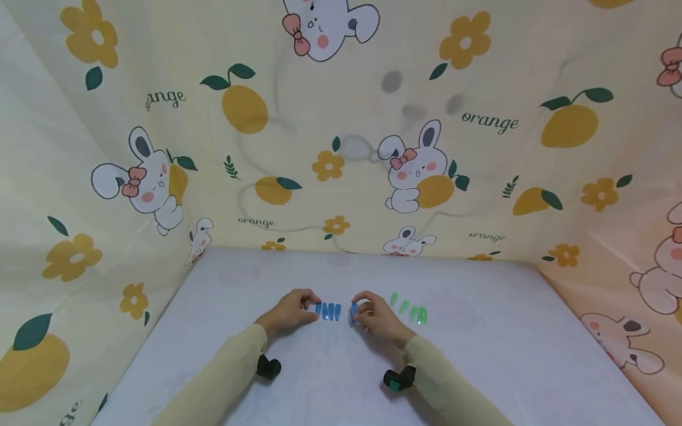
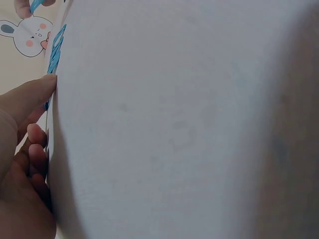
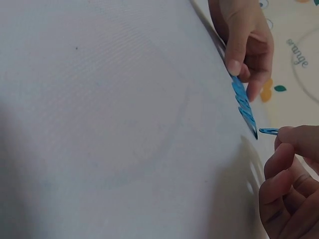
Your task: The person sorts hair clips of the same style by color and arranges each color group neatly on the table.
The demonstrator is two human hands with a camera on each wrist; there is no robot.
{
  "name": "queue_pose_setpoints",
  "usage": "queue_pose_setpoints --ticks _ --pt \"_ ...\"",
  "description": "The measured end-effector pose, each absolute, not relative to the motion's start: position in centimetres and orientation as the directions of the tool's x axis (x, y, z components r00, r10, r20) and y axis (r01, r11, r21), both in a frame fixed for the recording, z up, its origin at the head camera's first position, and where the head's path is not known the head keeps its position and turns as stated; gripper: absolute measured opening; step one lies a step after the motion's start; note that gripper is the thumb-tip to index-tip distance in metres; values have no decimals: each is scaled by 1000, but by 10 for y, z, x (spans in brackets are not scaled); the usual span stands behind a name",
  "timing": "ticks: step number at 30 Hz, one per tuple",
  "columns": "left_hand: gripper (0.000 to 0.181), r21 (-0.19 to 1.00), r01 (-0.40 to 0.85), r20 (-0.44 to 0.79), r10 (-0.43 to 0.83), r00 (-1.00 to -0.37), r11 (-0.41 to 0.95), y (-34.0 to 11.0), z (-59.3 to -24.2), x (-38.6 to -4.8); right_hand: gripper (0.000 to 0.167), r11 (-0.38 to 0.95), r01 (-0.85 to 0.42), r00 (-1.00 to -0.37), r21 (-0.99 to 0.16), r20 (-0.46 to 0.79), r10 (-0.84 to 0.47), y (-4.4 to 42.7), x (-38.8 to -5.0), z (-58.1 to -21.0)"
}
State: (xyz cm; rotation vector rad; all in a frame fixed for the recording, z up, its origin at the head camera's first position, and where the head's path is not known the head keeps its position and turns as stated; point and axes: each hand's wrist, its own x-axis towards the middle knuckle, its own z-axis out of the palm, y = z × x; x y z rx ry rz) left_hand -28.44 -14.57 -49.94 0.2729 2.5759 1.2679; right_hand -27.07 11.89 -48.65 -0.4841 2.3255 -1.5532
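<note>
Several blue hair clips (image 1: 331,312) lie side by side in a short row on the white table. At the row's left end my left hand (image 1: 292,310) has its thumb and a finger around the leftmost clip. My right hand (image 1: 378,316) pinches another blue clip (image 1: 354,312), a little right of the row. In the right wrist view this clip (image 3: 269,131) sticks out from the fingertips above the table, its tip close to the row (image 3: 244,107). The left wrist view shows my left thumb against the end of the row (image 2: 57,47).
Several green clips (image 1: 413,312) lie in a slanting line to the right of my right hand. A patterned cloth (image 1: 341,195) with rabbits and fruit rises behind and beside the table (image 1: 330,378).
</note>
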Motion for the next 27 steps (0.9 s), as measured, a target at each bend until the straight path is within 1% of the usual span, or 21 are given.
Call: queue_pose_setpoints --ticks 7,12,18,21,27 --pt "31 794 48 -146 266 -953 606 -146 -497 -285 31 388 -99 -894 -916 -89 -439 108 -275 -487" --pt "31 797 38 -153 261 -953 603 -147 -498 -285 31 405 -120 -895 -906 -78 -439 101 -278 -488" --pt "32 802 60 -139 283 -949 594 -147 -501 -286 29 410 -136 -892 -902 -68 -446 97 -281 -491" --pt "32 803 57 -141 282 -949 593 -146 -501 -286 29 437 -141 -894 -888 -76 -442 98 -283 -494" --pt "31 796 40 -157 269 -950 605 -145 -500 -286 30 534 -169 -908 -828 -80 -412 98 -284 -499"
